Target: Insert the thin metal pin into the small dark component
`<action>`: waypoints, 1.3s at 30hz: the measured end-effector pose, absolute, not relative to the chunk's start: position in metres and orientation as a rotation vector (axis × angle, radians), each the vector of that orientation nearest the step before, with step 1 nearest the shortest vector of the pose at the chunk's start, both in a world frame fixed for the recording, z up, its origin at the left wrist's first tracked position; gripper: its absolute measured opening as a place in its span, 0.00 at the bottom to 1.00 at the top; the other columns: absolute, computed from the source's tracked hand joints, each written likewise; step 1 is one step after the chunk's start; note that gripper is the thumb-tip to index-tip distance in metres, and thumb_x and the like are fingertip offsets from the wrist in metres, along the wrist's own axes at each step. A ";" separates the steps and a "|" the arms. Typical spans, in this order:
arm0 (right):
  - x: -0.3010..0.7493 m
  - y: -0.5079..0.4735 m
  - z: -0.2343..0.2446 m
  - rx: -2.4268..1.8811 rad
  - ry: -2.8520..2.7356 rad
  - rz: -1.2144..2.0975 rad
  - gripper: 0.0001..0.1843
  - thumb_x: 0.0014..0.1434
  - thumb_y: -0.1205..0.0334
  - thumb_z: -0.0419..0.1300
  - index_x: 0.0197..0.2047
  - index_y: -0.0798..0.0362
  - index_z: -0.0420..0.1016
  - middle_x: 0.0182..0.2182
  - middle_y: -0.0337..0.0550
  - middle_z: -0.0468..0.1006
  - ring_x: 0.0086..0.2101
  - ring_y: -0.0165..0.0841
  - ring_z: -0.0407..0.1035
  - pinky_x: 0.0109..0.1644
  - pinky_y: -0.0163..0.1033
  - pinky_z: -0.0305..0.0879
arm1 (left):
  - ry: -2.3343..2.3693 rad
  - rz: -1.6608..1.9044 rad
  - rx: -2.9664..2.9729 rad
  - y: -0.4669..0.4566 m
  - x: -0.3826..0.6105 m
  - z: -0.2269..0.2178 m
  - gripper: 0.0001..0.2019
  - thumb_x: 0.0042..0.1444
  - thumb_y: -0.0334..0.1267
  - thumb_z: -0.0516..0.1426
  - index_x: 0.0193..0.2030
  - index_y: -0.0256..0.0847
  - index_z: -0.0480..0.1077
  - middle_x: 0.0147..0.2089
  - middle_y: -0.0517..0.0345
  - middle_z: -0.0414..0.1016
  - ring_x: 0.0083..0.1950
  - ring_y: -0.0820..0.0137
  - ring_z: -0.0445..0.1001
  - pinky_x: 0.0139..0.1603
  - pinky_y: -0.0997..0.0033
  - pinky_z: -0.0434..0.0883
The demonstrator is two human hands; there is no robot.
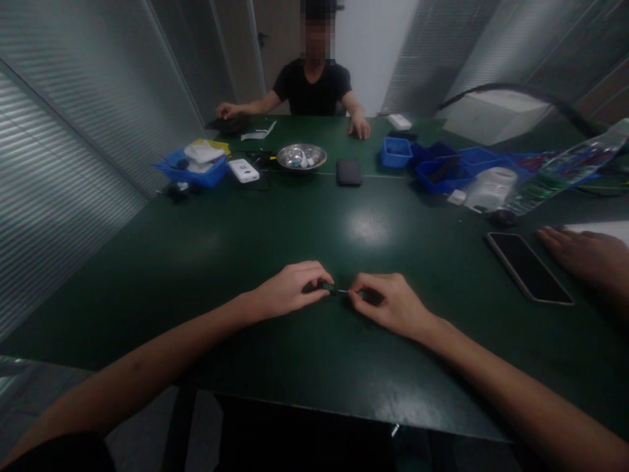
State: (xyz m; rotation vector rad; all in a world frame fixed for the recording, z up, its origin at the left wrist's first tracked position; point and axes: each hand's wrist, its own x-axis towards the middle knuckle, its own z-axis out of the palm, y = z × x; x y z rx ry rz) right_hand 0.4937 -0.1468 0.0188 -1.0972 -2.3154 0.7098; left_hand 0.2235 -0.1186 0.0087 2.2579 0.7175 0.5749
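Observation:
My left hand point(297, 286) is closed in a pinch on a small green piece point(329, 286) that looks like a circuit board. Just to its right, the fingertips of my right hand point(390, 301) pinch a thin pale strip point(343, 291) that reaches toward the green piece. Whether the strip is joined to the green piece is too small to tell. Both hands are low over the dark green table point(246, 373), near its front middle, and the fingers hide most of what they hold.
A phone point(529, 267) lies at the right, beside another person's hand point(590, 259). Farther back are a metal bowl point(301, 157), a black square object point(348, 172), blue trays point(396, 152), a filled blue basket point(194, 172) and a plastic bottle point(565, 170). Another person point(314, 88) sits opposite.

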 end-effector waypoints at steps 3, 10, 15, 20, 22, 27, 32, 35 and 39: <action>0.490 -0.147 0.018 -1.105 -2.321 0.686 0.07 0.65 0.61 0.61 0.35 0.51 0.76 0.26 0.35 0.75 0.24 0.27 0.68 0.31 0.34 0.59 | 0.717 0.576 2.258 -0.118 0.223 0.009 0.09 0.68 0.36 0.59 0.53 0.39 0.75 0.47 0.52 0.74 0.44 0.67 0.73 0.46 0.66 0.71; 0.472 -0.149 0.018 -1.056 -2.263 0.697 0.09 0.68 0.60 0.59 0.36 0.52 0.77 0.28 0.38 0.78 0.26 0.28 0.69 0.31 0.34 0.60 | 0.700 0.575 2.296 -0.116 0.224 0.009 0.09 0.67 0.36 0.60 0.52 0.39 0.75 0.47 0.51 0.75 0.47 0.64 0.74 0.49 0.63 0.71; 0.479 -0.150 0.017 -1.099 -2.271 0.694 0.09 0.68 0.59 0.59 0.37 0.52 0.78 0.28 0.38 0.78 0.26 0.28 0.70 0.31 0.34 0.60 | 0.702 0.557 2.304 -0.117 0.224 0.012 0.10 0.68 0.37 0.59 0.53 0.39 0.74 0.48 0.50 0.75 0.48 0.63 0.73 0.50 0.63 0.70; 0.477 -0.149 0.016 -1.103 -2.325 0.669 0.09 0.68 0.60 0.59 0.36 0.52 0.77 0.27 0.38 0.76 0.26 0.29 0.69 0.31 0.34 0.60 | 0.683 0.551 2.323 -0.117 0.224 0.012 0.10 0.68 0.37 0.59 0.53 0.39 0.74 0.48 0.50 0.75 0.51 0.62 0.72 0.52 0.62 0.70; 0.472 -0.148 0.014 -1.066 -2.331 0.667 0.09 0.68 0.60 0.59 0.36 0.52 0.76 0.28 0.38 0.77 0.27 0.29 0.70 0.32 0.34 0.61 | 0.668 0.550 2.337 -0.116 0.225 0.011 0.09 0.68 0.37 0.59 0.53 0.39 0.73 0.48 0.50 0.75 0.52 0.62 0.72 0.53 0.62 0.69; 0.470 -0.148 0.013 -1.078 -2.247 0.675 0.08 0.69 0.60 0.59 0.38 0.52 0.77 0.29 0.38 0.78 0.26 0.28 0.70 0.31 0.33 0.61 | 0.670 0.556 2.342 -0.116 0.226 0.010 0.07 0.68 0.37 0.59 0.51 0.40 0.73 0.47 0.50 0.76 0.52 0.62 0.72 0.53 0.61 0.69; 0.478 -0.150 0.017 -1.095 -2.214 0.704 0.09 0.69 0.59 0.59 0.38 0.52 0.78 0.29 0.38 0.79 0.26 0.28 0.70 0.30 0.33 0.61 | 0.607 0.489 2.305 -0.115 0.218 0.020 0.10 0.68 0.34 0.59 0.54 0.41 0.74 0.51 0.49 0.77 0.54 0.61 0.73 0.56 0.59 0.69; 0.482 -0.151 0.017 -1.095 -2.217 0.709 0.09 0.69 0.59 0.59 0.38 0.52 0.79 0.30 0.39 0.80 0.26 0.28 0.71 0.29 0.33 0.62 | 0.534 0.403 2.274 -0.111 0.206 0.030 0.13 0.69 0.30 0.56 0.56 0.44 0.75 0.53 0.50 0.77 0.56 0.62 0.74 0.60 0.58 0.69; 0.485 -0.151 0.018 -1.111 -2.202 0.728 0.09 0.68 0.59 0.59 0.38 0.52 0.78 0.30 0.39 0.80 0.27 0.28 0.71 0.29 0.32 0.63 | 0.636 0.381 2.302 -0.095 0.179 0.034 0.14 0.69 0.29 0.55 0.56 0.45 0.76 0.53 0.51 0.78 0.56 0.64 0.75 0.60 0.60 0.70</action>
